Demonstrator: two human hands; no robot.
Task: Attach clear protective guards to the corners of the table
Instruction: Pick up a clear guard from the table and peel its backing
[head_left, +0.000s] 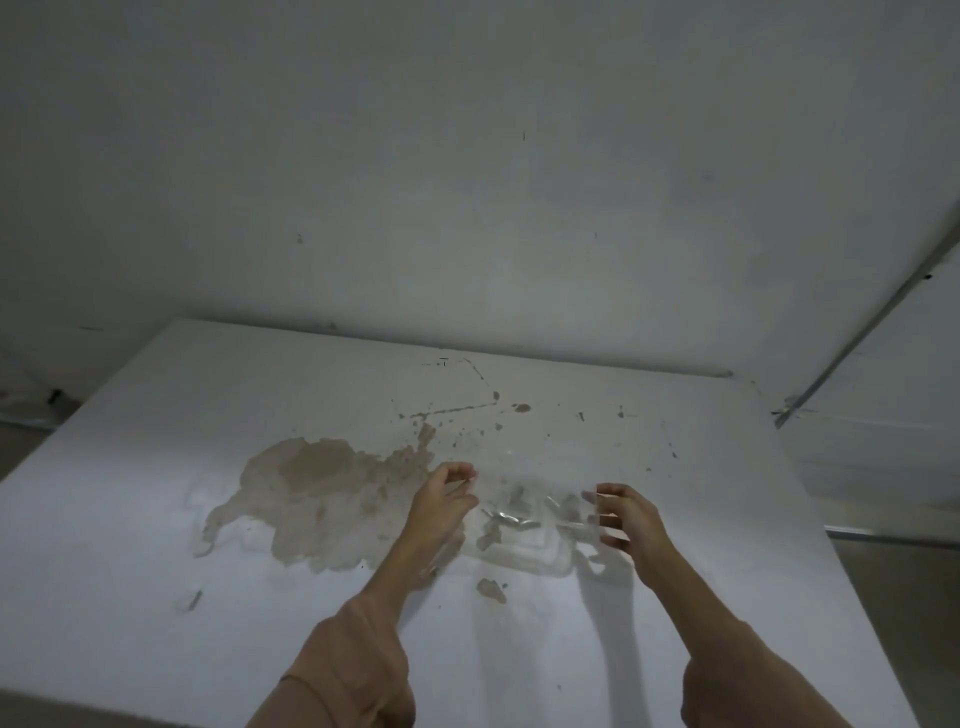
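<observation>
A bare, dim room: scuffed plain white wall (467, 182) behind a stained white table (156, 519).

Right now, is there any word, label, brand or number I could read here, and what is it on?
No readable text in this view.
The clear plastic packet, held by the left hand and right hand: blurred, no print can be made out.
The table and wall: only stains and small marks, no letters.
</observation>
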